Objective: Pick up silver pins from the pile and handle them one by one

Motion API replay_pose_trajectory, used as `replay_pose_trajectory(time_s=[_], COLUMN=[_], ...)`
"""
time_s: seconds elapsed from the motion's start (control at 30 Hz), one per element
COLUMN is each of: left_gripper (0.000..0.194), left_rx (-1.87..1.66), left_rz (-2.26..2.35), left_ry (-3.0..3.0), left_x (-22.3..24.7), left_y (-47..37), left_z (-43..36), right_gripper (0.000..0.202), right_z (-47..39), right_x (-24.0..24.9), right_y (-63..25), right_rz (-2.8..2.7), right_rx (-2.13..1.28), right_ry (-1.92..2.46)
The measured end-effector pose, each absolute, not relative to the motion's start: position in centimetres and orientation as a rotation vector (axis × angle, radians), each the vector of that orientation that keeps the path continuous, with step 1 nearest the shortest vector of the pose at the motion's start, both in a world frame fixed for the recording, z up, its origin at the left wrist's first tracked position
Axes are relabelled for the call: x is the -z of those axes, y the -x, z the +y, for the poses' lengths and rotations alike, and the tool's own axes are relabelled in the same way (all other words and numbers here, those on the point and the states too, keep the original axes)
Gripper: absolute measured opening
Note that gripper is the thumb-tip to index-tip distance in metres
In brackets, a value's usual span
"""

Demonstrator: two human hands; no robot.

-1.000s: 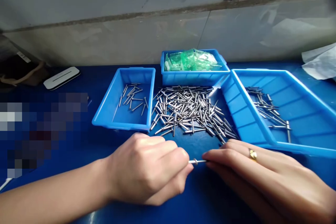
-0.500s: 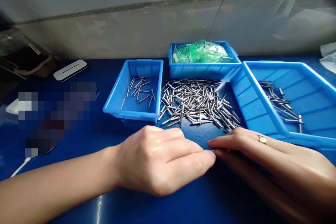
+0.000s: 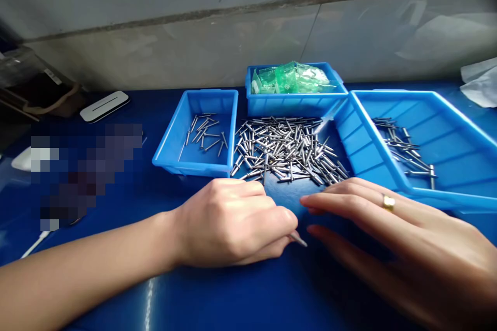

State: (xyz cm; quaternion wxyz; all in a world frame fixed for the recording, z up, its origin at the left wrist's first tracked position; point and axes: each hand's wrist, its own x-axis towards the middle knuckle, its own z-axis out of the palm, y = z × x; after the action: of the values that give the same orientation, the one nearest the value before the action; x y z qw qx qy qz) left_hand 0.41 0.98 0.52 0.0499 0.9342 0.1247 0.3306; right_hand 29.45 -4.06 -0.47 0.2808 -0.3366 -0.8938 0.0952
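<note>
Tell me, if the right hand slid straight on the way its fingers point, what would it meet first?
Most likely the left hand and the small metal pin it pinches; the right hand points leftward at them.

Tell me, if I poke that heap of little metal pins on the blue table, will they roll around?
Probably. The pins look thin, round and smooth, so loose ones would likely roll or slide on the shiny table. They seem stiff, not bendy. The one in the left hand is pinched by fingertips, so likely light.

A workshop bench: blue parts bins beside loose metal rivets.
</note>
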Motion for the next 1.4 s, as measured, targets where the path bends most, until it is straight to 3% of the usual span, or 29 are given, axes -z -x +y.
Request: replay_pose_trajectory(time_s=[0.13, 0.37, 0.53, 0.7, 0.87, 1.07, 1.4], left_gripper=[0.052, 0.040, 0.050, 0.055, 0.048, 0.054, 0.053], left_rx=[-0.979, -0.967, -0.927, -0.932, -0.933, -0.914, -0.911], left_rz=[0.405, 0.479, 0.508, 0.528, 0.517, 0.486, 0.492], left_ry=[-2.927, -2.961, -2.962, -2.890, -2.903, -2.964, -2.934], left_x=[-0.4, 0.1, 0.3, 0.0, 0.0, -0.1, -0.3], left_y=[-0.4, -0.1, -0.2, -0.4, -0.4, -0.3, -0.3], left_z=[1.0, 0.9, 0.8, 0.7, 0.7, 0.9, 0.9], right_gripper=[0.032, 0.048, 0.023, 0.033, 0.018, 0.044, 0.036], right_z=[-4.2, -3.4, -4.6, -6.2, -5.0, -3.3, -4.5], right_x=[0.3, -0.5, 1.4, 3.3, 2.1, 0.1, 1.6], right_y=[-29.6, -28.6, -30.2, -32.1, -31.3, -30.0, -30.4], right_rz=[-2.446, -2.482, -2.411, -2.412, -2.417, -2.442, -2.405], right_rx=[-0.306, -0.250, -0.287, -0.244, -0.217, -0.178, -0.319], right_ry=[0.844, 0.751, 0.905, 0.991, 1.000, 0.838, 0.875])
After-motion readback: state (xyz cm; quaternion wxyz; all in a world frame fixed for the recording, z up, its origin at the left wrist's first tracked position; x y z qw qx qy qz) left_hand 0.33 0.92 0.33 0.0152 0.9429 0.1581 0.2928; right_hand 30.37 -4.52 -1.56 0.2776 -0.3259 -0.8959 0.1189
